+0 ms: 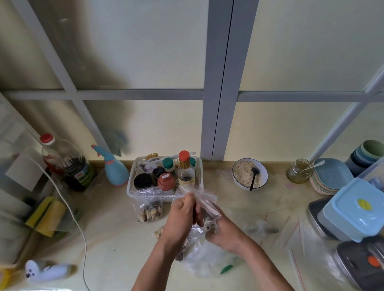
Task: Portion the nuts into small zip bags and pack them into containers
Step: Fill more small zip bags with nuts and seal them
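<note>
Holding a small zip bag (pixel 202 201) up above the table (pixel 116 244), mouth tilted to the far right, so that the nuts (pixel 208 227) sink to the bottom and stay away from the red zip strip. Left hand (pixel 180 217) clenched around the upper part of this bag, near the strip, probably to keep the opening steady for filling or closing. Right hand (pixel 223 233) grasping the lower part from below, fingers curled under the load of nuts, to carry the weight. Directly under both hands, a large crumpled clear bag (pixel 201 257) on the table, with more nuts visible at its left edge, kept close so that dropped nuts fall back in it. Just beside the white basket (pixel 136 177) of bottles, one filled zip bag (pixel 149 209) standing ready, so portioning seems begun but far from done. To the right, flat empty zip bags (pixel 294 234) with red strips spread on the table, within easy reach for the next portions. Further right, a light blue container (pixel 357 208) stacked on metal boxes (pixel 372 263), lids on, waiting for the packing step.
</note>
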Available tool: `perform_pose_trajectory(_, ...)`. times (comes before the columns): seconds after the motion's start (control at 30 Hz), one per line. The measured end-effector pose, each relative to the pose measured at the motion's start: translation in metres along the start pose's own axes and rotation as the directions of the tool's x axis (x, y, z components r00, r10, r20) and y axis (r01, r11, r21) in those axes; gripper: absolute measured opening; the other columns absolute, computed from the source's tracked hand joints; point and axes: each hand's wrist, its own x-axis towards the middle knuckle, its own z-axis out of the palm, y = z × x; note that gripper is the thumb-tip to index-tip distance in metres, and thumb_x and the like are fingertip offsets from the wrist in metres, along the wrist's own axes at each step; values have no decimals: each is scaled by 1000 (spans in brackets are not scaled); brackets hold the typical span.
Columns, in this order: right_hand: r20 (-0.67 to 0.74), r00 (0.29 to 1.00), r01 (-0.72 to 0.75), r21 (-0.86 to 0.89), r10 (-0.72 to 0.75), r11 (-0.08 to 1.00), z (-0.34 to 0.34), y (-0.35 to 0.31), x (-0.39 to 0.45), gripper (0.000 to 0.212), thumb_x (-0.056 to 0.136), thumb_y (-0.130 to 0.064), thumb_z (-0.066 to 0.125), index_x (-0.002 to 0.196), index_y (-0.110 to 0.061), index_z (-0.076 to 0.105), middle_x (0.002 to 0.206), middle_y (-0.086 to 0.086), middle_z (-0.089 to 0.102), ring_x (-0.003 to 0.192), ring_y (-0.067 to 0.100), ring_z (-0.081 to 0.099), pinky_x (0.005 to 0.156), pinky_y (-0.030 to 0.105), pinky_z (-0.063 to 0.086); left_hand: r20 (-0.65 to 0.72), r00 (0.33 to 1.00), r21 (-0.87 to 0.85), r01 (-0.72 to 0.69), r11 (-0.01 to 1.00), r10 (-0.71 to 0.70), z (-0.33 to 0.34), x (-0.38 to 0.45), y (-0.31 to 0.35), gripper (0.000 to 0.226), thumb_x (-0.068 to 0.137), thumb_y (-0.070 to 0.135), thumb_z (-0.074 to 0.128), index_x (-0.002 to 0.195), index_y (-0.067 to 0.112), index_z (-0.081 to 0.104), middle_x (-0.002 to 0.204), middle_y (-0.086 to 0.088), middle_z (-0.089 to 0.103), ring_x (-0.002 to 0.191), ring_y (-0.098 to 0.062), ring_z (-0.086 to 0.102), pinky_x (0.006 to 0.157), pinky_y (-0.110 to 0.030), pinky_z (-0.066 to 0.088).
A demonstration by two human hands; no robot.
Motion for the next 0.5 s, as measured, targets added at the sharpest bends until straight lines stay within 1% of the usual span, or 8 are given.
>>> perform_pose_trajectory(0.07,-97,995,25,15,-23,1000,6,-6,-3,44,87,2,73,122,-24,64,92,-10,67,84,-3,62,81,15,52,58,997,-51,51,997,-48,5,-2,1,54,111,33,32,67,9,54,58,-10,53,53,-21,52,58,-29,44)
perform_pose_trajectory(0.13,-208,974,-54,175,91,983,8,-13,0,35,94,5,63,93,-28,75,71,-12,68,68,4,63,82,36,61,107,992,-98,78,992,-67,6,-4,3,54,110,35,33,72,4,57,63,-14,56,58,-25,58,64,-32,49)
perform_pose_trajectory(0.2,-217,960,-133,209,178,969,6,-15,4,41,95,-6,64,85,-43,76,75,-10,74,75,11,70,86,45,58,134,991,-100,36,994,-22,4,-6,5,61,110,39,29,77,-3,58,69,-20,60,65,-29,61,69,-36,52)
perform_pose_trajectory(0.23,-226,954,-155,199,199,968,5,-16,4,27,95,-22,68,86,-46,76,77,-5,76,77,13,71,81,43,59,115,993,-77,-1,997,10,2,-7,5,66,111,42,26,77,-5,57,70,-20,61,66,-29,61,68,-36,51)
perform_pose_trajectory(0.27,-243,953,-146,157,181,977,5,-16,3,10,94,-40,68,89,-42,76,78,-1,76,75,12,71,75,40,58,51,998,-25,-45,999,46,-1,-6,3,68,110,46,24,76,-4,56,69,-17,61,65,-26,59,65,-34,49)
perform_pose_trajectory(0.3,-242,953,-151,145,183,978,5,-15,3,21,94,-51,65,91,-34,78,78,0,76,73,9,71,72,38,57,-48,994,61,-95,994,98,-4,-5,0,66,109,49,27,75,1,55,67,-12,59,63,-22,56,63,-33,46)
perform_pose_trajectory(0.4,-226,961,-108,236,162,966,7,-14,3,34,100,-47,58,92,-22,80,85,-1,79,83,14,75,83,41,60,-271,932,355,-138,925,243,-14,3,-16,51,105,54,38,81,12,54,75,-4,56,69,-21,50,66,-34,42)
perform_pose_trajectory(0.5,-216,969,-56,278,119,959,10,-16,2,36,106,-40,50,92,-22,79,87,2,79,87,20,75,87,44,59,-211,969,434,-22,900,126,-13,5,-28,46,101,58,40,89,16,57,87,-3,59,78,-15,54,70,-29,43)
